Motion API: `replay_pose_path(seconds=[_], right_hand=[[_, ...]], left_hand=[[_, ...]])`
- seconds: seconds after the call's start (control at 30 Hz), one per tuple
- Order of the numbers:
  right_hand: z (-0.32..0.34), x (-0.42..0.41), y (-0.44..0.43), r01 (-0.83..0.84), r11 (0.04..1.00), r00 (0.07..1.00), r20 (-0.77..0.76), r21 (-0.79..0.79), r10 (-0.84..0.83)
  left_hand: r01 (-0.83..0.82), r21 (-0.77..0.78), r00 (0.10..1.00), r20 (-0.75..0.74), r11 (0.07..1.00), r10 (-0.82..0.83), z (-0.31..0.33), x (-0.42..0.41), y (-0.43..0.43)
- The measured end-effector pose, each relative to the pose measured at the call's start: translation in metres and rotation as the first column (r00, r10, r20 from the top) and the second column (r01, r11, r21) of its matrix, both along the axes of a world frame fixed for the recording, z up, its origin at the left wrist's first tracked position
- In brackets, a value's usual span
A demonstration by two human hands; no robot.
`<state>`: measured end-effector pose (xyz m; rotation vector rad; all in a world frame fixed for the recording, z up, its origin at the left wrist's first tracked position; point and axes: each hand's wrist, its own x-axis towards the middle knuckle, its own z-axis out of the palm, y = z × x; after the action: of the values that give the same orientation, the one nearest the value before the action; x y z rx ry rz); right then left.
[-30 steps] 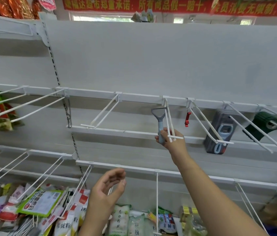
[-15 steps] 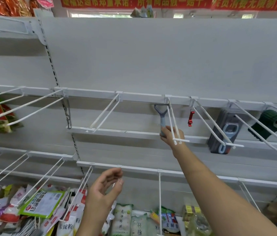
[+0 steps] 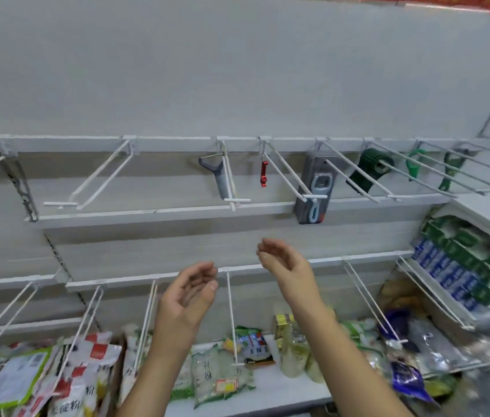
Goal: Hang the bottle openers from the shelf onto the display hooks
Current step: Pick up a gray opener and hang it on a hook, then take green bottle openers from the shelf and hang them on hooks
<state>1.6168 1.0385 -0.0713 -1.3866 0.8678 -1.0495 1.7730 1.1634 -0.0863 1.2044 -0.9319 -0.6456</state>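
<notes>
The left hand (image 3: 191, 291) hovers low at centre, fingers loosely curled round nothing; above it a grey bottle opener (image 3: 216, 173) hangs by its head far back on a white display hook (image 3: 237, 200). The right hand (image 3: 283, 260) is likewise relaxed and empty — the next opener is probably best taken by its handle, leaving the head free to thread over a hook's tip.

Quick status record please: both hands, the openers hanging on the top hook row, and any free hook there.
left hand: empty, fingers loosely curled, touching nothing
right hand: empty, fingers relaxed, touching nothing
grey opener: hanging, untouched
red opener: hanging right of the grey opener
packaged opener: hanging right of the red opener
bare hook: left of the grey opener, nothing on it
</notes>
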Motion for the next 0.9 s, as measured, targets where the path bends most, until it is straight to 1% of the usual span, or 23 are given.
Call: replay_pose_path(seconds=[0.07, 0.2, 0.3, 0.47, 0.6, 0.7, 0.9], right_hand=[[-0.004, -0.031, 0.022, 0.016, 1.000, 1.000, 0.020, -0.002, -0.016], [-0.008, -0.101, 0.056, 0.078, 0.996, 0.997, -0.023, -0.038, -0.079], [-0.011, -0.160, 0.068, 0.154, 0.986, 0.986, -0.047, -0.066, -0.157], [-0.011, -0.270, 0.076, 0.293, 0.948, 0.953, -0.037, -0.120, -0.299], [-0.004, -0.376, 0.083, 0.404, 0.901, 0.913, 0.012, -0.158, -0.408], [0.003, -0.458, 0.090, 0.489, 0.857, 0.872, 0.053, -0.161, -0.487], [0.012, -0.602, 0.099, 0.653, 0.732, 0.753, 0.061, -0.193, -0.656]], left_hand=[[0.059, 0.003, 0.998, 0.016, 0.998, -0.059, 0.000, -0.019, -0.007], [0.190, 0.005, 0.981, 0.028, 0.982, -0.190, -0.003, -0.071, -0.021], [0.288, 0.010, 0.956, 0.056, 0.957, -0.289, -0.003, -0.127, -0.030], [0.424, 0.015, 0.898, 0.122, 0.906, -0.423, 0.005, -0.233, -0.045], [0.526, 0.013, 0.839, 0.156, 0.851, -0.521, 0.013, -0.341, -0.060], [0.613, 0.004, 0.778, 0.170, 0.790, -0.605, 0.018, -0.428, -0.070], [0.741, -0.014, 0.664, 0.165, 0.672, -0.729, 0.031, -0.576, -0.087]])
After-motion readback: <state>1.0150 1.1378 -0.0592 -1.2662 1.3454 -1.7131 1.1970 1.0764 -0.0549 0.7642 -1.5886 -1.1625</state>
